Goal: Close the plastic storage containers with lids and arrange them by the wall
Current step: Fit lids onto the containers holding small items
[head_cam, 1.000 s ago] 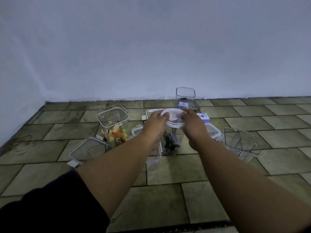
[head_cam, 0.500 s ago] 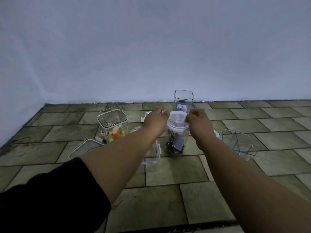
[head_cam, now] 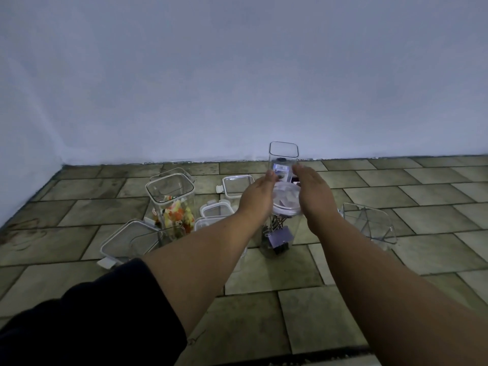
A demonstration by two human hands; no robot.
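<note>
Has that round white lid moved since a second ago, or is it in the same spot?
Yes. The round lid has come down onto the binder clip jar; earlier it was held above the jar's mouth, level with the tall empty container behind.

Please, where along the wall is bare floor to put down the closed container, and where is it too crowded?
Bare tiles run along the wall right of the tall empty container, and left of the container with colourful pieces. Crowded: loose lids and containers between these two, around both hands.
</note>
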